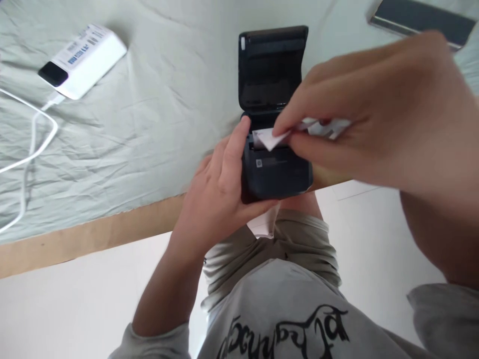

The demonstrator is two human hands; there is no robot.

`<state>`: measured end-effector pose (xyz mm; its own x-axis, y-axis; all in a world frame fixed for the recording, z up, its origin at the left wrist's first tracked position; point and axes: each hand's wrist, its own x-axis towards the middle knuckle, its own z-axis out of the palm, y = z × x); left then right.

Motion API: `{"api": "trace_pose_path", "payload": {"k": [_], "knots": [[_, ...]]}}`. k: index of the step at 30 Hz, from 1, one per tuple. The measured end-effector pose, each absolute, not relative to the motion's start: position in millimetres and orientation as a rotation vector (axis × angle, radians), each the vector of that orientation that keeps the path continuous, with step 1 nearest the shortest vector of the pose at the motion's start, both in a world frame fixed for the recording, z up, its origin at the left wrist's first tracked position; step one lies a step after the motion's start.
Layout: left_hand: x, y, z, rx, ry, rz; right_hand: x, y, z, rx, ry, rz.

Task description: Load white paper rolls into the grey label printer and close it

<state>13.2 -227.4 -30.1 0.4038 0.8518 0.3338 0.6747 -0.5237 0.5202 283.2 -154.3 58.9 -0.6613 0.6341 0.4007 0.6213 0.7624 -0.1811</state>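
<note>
A small black printer (275, 172) with its lid (271, 65) flipped open rests at the near edge of the cloth-covered surface. My left hand (219, 189) grips the printer body from the left, thumb along its side. My right hand (377, 112) pinches a white strip of paper (271, 138) between thumb and fingers, right at the printer's paper slot. More crumpled white paper (329, 127) shows under those fingers.
A white power bank (84, 60) with a white cable (32, 144) lies at the far left on the pale green cloth (149, 124). A dark flat device (422, 20) sits at the top right. A wooden edge (93, 237) borders the cloth.
</note>
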Motion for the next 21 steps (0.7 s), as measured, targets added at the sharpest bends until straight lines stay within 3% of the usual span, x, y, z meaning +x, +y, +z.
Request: {"api": "trace_pose_path", "payload": {"k": [7, 12, 17, 21], "knots": [[12, -233, -25, 2.392, 1.365, 0.772, 287, -175, 46, -0.793, -2.540, 0.181], [9, -230, -23, 2.382, 1.346, 0.704, 290, -153, 61, -1.118, -2.378, -0.105], [10, -231, -27, 2.393, 1.361, 0.728, 274, -125, 71, -1.414, -2.449, 0.004], [13, -234, -29, 2.375, 1.368, 0.759, 288, -143, 65, -1.269, -2.300, 0.130]]}}
